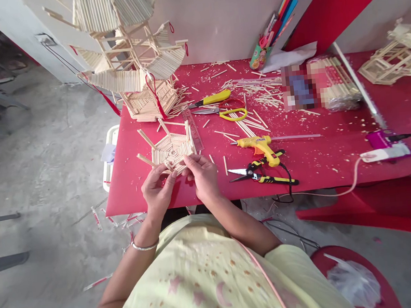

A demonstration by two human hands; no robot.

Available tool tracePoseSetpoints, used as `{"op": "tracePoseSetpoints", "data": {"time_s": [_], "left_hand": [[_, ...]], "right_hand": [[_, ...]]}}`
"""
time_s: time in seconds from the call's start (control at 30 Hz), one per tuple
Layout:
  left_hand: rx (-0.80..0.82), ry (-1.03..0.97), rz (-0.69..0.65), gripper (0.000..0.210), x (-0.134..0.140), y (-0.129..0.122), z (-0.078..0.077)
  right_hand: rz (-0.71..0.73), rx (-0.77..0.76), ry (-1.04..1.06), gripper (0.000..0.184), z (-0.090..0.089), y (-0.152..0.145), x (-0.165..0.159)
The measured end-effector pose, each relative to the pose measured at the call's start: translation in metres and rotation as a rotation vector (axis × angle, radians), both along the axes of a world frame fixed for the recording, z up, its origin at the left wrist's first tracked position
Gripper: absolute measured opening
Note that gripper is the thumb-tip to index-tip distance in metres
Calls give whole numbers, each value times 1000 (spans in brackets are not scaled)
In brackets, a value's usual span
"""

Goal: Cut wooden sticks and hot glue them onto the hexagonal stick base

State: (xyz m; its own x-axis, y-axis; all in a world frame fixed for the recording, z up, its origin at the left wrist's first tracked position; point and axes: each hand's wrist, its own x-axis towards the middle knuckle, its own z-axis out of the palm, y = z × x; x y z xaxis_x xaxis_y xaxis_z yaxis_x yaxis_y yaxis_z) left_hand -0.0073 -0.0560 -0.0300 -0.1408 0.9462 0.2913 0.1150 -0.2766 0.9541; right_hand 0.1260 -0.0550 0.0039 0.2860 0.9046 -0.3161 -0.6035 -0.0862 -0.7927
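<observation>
Both my hands are at the near edge of a hexagonal base of wooden sticks (163, 150), which has several short posts standing up from its rim. My left hand (157, 184) pinches the near left side of it, thumb and fingers closed together. With thumb and fingertips, my right hand (203, 173) grips the near right side. The fingers partly hide the near rim. Behind the base stands a tiered pagoda model (127, 60) of the same sticks, hung with red tassels. A clear ruler (193, 131) lies just right of the base.
On the red table (322, 162) lie a yellow glue gun (259, 145), pruning shears (261, 172), scissors (228, 113), a yellow utility knife (214, 98) and scattered sticks. Farther right are bundled sticks (337, 83), a power strip (385, 151) and another stick model (396, 58). A pen cup (259, 56) stands by the wall.
</observation>
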Motion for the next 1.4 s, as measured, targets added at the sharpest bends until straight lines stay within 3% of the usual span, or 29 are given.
{"op": "tracePoseSetpoints", "data": {"time_s": [0.57, 1.1, 1.4], "left_hand": [[-26, 11, 26, 34, -2, 0, -5], [16, 25, 87, 22, 7, 5, -3], [21, 40, 117, 23, 10, 6, -5]], "right_hand": [[9, -6, -4, 34, 0, 1, 0], [107, 81, 224, 35, 2, 3, 3], [121, 66, 223, 32, 0, 5, 4]]}}
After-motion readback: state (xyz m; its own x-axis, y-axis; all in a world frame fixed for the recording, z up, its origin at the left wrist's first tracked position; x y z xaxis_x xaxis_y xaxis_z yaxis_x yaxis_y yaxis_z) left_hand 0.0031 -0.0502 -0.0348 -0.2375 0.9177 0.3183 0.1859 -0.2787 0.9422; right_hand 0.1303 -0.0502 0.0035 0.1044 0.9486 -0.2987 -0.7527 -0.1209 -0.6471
